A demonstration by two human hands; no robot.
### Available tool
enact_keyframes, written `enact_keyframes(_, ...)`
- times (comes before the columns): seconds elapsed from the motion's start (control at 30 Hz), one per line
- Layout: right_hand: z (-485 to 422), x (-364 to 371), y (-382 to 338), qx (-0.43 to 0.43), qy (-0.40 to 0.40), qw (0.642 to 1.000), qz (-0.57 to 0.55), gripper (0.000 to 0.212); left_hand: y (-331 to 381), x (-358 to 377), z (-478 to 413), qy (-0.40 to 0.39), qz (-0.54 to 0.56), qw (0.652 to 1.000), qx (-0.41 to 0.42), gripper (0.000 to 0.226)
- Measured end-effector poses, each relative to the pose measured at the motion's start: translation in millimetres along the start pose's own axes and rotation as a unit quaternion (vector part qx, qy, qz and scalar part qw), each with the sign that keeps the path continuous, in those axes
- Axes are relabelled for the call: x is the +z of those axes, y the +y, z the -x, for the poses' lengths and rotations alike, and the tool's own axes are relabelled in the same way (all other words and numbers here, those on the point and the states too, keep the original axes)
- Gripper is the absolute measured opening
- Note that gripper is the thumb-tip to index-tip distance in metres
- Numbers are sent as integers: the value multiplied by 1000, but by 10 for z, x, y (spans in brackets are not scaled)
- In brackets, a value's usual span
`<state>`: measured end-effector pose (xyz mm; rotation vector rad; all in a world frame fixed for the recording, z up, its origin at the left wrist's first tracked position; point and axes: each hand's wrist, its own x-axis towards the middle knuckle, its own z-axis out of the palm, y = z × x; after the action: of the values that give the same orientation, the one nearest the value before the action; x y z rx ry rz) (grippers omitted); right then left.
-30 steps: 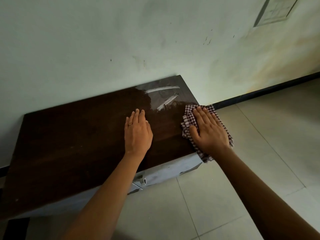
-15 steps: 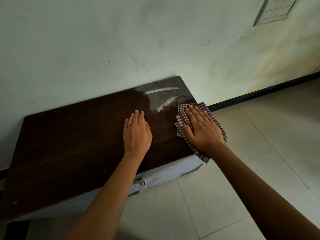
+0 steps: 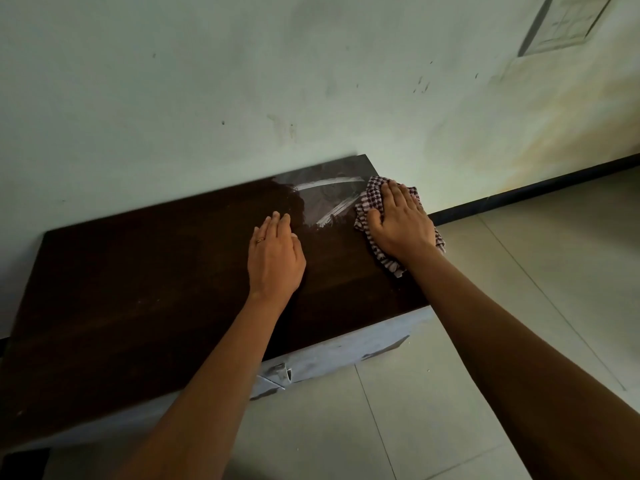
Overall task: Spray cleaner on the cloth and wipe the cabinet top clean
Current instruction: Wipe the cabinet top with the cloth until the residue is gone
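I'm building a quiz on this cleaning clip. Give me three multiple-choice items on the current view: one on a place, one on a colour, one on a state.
1. Where is the cloth? A) right end of the cabinet top B) on the floor C) left end
2. What colour is the cabinet top? A) white B) dark brown C) green
3. How is the left hand? A) gripping a bottle B) fisted C) flat, empty

Answers:
A, the checked cloth lies under the right hand by the right edge.
B, the cabinet top is dark brown.
C, the left hand rests palm down.
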<state>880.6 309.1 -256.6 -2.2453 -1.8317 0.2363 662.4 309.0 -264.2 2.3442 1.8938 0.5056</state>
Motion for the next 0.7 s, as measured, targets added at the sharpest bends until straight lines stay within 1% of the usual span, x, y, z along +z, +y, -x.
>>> enact_keyframes(0.23, -2, -8, -40, -1, -9, 1000, 22, 65, 31, 22, 20, 10, -2, 1000, -3, 45)
enact_keyframes(0.4, 209, 21, -30, -60, -19, 997, 35, 68, 20, 7, 3, 5, 2, 1000, -6, 45)
enact_keyframes(0.47, 315, 1, 51, -70, -15, 997, 29, 70, 10, 1, -6, 2, 9, 1000, -2, 45)
enact_keyframes(0.57, 271, -10, 124, -58, -10, 998, 21, 69, -25, -3, -23, 4, 13, 1000, 1, 45)
enact_keyframes(0.7, -23, 18, 62, -3, -3, 1000, 19, 65, -62, -1, -98, -4, 3, 1000, 5, 46)
